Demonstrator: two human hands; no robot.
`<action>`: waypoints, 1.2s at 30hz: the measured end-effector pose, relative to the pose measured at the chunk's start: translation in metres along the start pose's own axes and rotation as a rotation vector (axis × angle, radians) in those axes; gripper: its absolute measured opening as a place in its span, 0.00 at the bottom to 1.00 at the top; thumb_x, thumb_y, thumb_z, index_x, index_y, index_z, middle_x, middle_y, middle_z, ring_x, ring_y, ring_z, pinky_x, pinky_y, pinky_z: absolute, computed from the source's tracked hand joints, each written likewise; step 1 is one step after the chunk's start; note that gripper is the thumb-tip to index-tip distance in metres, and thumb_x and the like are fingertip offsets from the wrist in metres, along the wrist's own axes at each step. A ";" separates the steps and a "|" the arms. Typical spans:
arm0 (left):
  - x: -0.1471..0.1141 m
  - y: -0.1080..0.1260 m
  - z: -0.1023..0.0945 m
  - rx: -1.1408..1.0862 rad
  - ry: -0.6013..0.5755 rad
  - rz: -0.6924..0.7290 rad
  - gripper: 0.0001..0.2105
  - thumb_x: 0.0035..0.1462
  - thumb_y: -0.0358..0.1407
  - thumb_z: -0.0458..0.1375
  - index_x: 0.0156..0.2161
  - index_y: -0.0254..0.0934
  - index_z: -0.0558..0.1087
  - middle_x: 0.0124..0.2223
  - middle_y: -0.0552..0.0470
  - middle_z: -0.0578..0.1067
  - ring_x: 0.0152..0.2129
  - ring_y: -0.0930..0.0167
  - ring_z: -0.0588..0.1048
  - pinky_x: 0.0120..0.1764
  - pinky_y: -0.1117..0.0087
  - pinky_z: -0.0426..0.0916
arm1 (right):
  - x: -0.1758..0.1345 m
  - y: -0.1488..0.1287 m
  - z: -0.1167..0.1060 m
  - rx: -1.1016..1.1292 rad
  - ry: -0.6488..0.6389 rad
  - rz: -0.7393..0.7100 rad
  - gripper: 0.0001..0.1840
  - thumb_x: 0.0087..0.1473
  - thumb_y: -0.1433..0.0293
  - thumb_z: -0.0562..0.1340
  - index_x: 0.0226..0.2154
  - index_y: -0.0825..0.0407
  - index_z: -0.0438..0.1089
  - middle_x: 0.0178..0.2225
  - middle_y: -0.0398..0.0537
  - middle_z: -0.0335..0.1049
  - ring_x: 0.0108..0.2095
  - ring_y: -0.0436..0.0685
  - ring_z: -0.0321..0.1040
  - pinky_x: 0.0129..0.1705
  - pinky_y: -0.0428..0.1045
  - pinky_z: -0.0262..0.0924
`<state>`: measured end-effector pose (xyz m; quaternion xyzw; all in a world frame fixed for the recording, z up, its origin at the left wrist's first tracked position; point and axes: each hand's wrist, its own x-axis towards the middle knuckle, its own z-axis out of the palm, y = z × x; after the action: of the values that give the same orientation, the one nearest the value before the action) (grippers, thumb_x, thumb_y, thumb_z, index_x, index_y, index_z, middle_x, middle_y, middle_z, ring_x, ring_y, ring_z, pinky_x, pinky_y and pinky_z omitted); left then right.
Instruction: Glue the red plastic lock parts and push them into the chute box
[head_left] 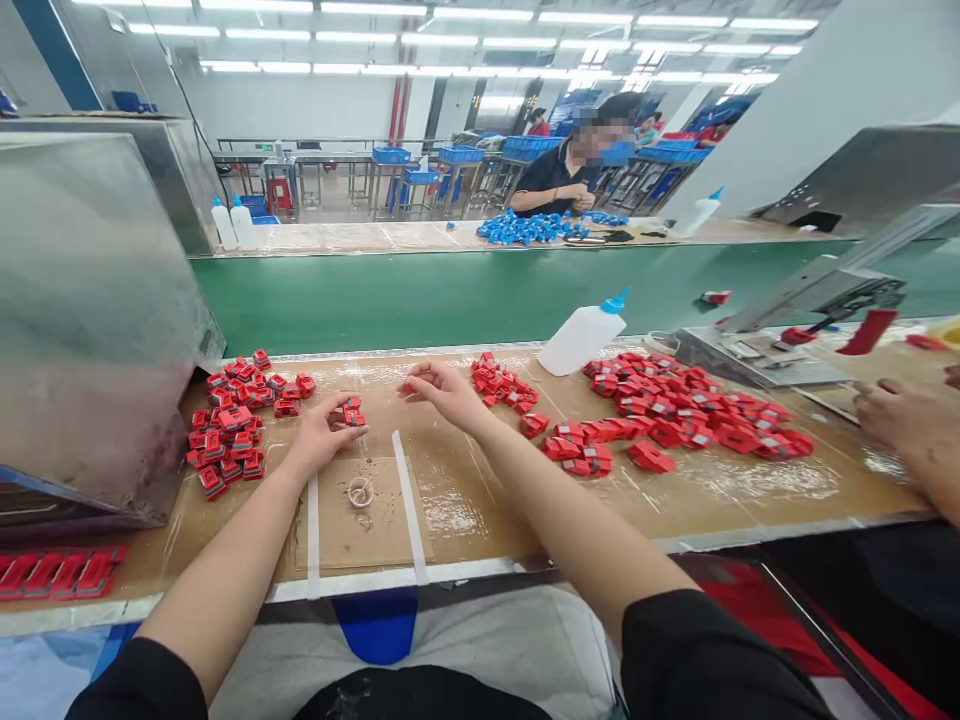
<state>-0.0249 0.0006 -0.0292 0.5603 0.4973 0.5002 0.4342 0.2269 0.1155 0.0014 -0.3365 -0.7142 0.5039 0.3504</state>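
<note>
My left hand (322, 432) pinches a small red plastic part (353, 410) with grey edges between thumb and fingers, just above the bench. To its right, my right hand (441, 392) is held over the bench with nothing in it, its fingers loosely bent and apart. A pile of red and grey parts (238, 420) lies left of my left hand. Beyond my right hand is a small heap of red parts (502, 385). Between my forearms, a little clear cup (361, 491) with a thin stick in it stands on a cardboard sheet (349, 535).
A white bottle with a blue tip (581, 338) leans beside a large red heap (690, 405). A metal machine housing (82, 320) bounds the left. At right, a co-worker's hand (896, 415) is near a press (795, 345). Past the green belt (405, 295), another person handles blue parts.
</note>
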 end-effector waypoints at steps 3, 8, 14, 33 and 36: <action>-0.003 0.004 0.002 -0.038 -0.029 -0.010 0.31 0.48 0.42 0.73 0.58 0.39 0.73 0.48 0.46 0.80 0.41 0.63 0.81 0.48 0.60 0.76 | -0.002 -0.010 0.045 0.471 -0.064 0.070 0.25 0.54 0.49 0.70 0.44 0.51 0.70 0.32 0.42 0.70 0.29 0.50 0.68 0.32 0.48 0.67; -0.006 0.007 0.006 -0.040 -0.028 -0.087 0.31 0.49 0.44 0.72 0.58 0.38 0.72 0.45 0.46 0.80 0.32 0.68 0.79 0.34 0.67 0.75 | -0.006 -0.009 0.076 0.769 -0.087 0.160 0.22 0.51 0.54 0.74 0.42 0.51 0.77 0.31 0.40 0.68 0.26 0.44 0.63 0.27 0.42 0.61; -0.005 0.007 0.008 0.018 0.011 -0.139 0.30 0.50 0.46 0.72 0.57 0.38 0.74 0.39 0.49 0.80 0.27 0.69 0.77 0.28 0.70 0.71 | -0.012 0.002 0.072 0.625 0.048 0.137 0.21 0.51 0.55 0.74 0.44 0.49 0.80 0.47 0.51 0.78 0.40 0.52 0.74 0.50 0.52 0.73; -0.008 0.014 0.005 -0.230 -0.123 -0.195 0.28 0.50 0.45 0.73 0.55 0.38 0.78 0.49 0.46 0.82 0.44 0.62 0.81 0.50 0.57 0.77 | -0.023 0.001 0.076 -0.122 -0.038 -0.589 0.16 0.68 0.66 0.59 0.53 0.44 0.77 0.55 0.44 0.76 0.58 0.58 0.73 0.70 0.62 0.59; -0.008 0.016 0.003 -0.266 -0.123 -0.220 0.27 0.52 0.47 0.72 0.55 0.38 0.78 0.48 0.46 0.82 0.44 0.62 0.81 0.52 0.57 0.76 | -0.029 -0.005 0.077 -0.144 0.008 -0.523 0.15 0.68 0.66 0.60 0.54 0.44 0.77 0.54 0.44 0.77 0.57 0.58 0.74 0.66 0.58 0.66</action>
<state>-0.0201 -0.0095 -0.0146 0.4698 0.4577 0.4756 0.5862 0.1763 0.0530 -0.0178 -0.1665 -0.8096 0.3426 0.4467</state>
